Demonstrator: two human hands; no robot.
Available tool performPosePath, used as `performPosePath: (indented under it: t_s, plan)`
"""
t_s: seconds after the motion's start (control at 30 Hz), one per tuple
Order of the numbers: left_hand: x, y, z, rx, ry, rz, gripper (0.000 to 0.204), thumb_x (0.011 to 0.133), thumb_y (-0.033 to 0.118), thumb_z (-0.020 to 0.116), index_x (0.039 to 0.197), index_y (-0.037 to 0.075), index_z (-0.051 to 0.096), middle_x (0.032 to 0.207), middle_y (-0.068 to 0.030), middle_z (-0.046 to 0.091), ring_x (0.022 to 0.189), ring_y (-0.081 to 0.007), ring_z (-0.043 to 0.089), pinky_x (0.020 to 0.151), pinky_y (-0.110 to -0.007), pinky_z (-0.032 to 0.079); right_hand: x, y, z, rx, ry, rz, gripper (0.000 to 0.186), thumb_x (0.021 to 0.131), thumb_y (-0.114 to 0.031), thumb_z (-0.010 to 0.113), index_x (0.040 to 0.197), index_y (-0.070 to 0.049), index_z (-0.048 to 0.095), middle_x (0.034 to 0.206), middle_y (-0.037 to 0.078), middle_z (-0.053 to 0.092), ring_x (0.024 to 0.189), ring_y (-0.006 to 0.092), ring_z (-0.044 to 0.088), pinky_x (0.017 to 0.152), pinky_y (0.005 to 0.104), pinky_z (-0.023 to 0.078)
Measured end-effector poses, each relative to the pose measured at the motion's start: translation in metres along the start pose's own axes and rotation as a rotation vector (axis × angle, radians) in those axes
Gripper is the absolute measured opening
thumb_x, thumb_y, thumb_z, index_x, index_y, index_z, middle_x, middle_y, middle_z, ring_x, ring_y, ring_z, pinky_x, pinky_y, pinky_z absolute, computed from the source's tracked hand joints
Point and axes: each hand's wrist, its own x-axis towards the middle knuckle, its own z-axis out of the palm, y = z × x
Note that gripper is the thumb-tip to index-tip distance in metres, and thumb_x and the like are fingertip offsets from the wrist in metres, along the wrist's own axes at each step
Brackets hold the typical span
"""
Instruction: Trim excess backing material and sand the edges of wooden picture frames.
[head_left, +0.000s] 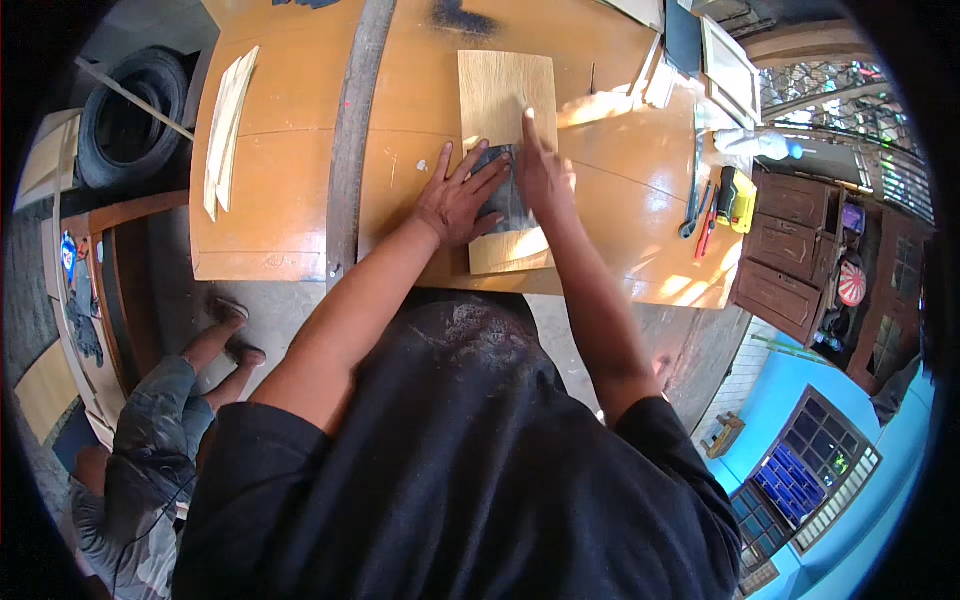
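Note:
A light wood-grain panel lies lengthwise before me on an orange-brown tabletop. Across its nearer half rests a dark grey, flat rectangular piece. My left hand is spread flat, its fingers on the dark piece and its palm at that piece's left edge. Over the right side of the panel is my right hand, its index finger stretched forward and the other fingers curled. Whatever those curled fingers may hold is hidden, and the hand is slightly blurred.
A dark straight bar crosses the table at left, beyond it thin pale wood strips. At right lie a yellow-and-black tool, a red-handled tool and a clear bottle. A seated person is at lower left, near a tyre.

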Motion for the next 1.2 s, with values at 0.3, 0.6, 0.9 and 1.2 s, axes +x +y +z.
performPosePath:
  t_s: [0.3, 0.6, 0.9, 1.2]
  plan:
    - [-0.01, -0.005, 0.002, -0.058, 0.021, -0.022, 0.08, 0.08, 0.046, 0.066, 0.148, 0.017, 0.037, 0.158, 0.0035, 0.025, 0.149, -0.0238, 0.011, 0.116, -0.062, 0.009, -0.128, 0.026, 0.024, 0.063, -0.019, -0.07, 0.062, 0.091, -0.018, 0.054, 0.149, -0.018, 0.033, 0.092, 0.018, 0.066, 0.072, 0.0373, 0.067, 0.058, 0.0495, 0.052]
    - [-0.001, -0.003, 0.009, -0.06, 0.081, 0.004, 0.07, 0.087, 0.053, 0.055, 0.146, 0.016, 0.041, 0.158, 0.0015, 0.024, 0.149, -0.0255, 0.011, 0.115, -0.063, 0.008, -0.027, 0.022, 0.03, -0.093, 0.043, -0.063, 0.059, 0.093, -0.022, 0.053, 0.149, -0.016, 0.033, 0.085, 0.019, 0.065, 0.069, 0.0372, 0.066, 0.058, 0.048, 0.053]
    - [-0.007, -0.005, 0.012, -0.041, 0.081, -0.012, 0.072, 0.086, 0.054, 0.054, 0.146, 0.017, 0.042, 0.159, 0.0026, 0.026, 0.149, -0.0263, 0.012, 0.115, -0.062, 0.004, -0.062, 0.007, 0.007, -0.045, -0.198, 0.071, 0.06, 0.093, -0.022, 0.052, 0.15, -0.018, 0.032, 0.087, 0.02, 0.068, 0.07, 0.036, 0.068, 0.06, 0.0505, 0.054]
    - [-0.008, -0.006, 0.01, -0.032, 0.038, -0.038, 0.075, 0.087, 0.056, 0.052, 0.149, 0.018, 0.036, 0.159, 0.003, 0.024, 0.149, -0.0252, 0.01, 0.115, -0.063, 0.005, -0.072, 0.014, 0.014, -0.023, -0.13, 0.02, 0.06, 0.091, -0.018, 0.055, 0.148, -0.015, 0.036, 0.096, 0.018, 0.068, 0.075, 0.037, 0.068, 0.062, 0.0465, 0.055]
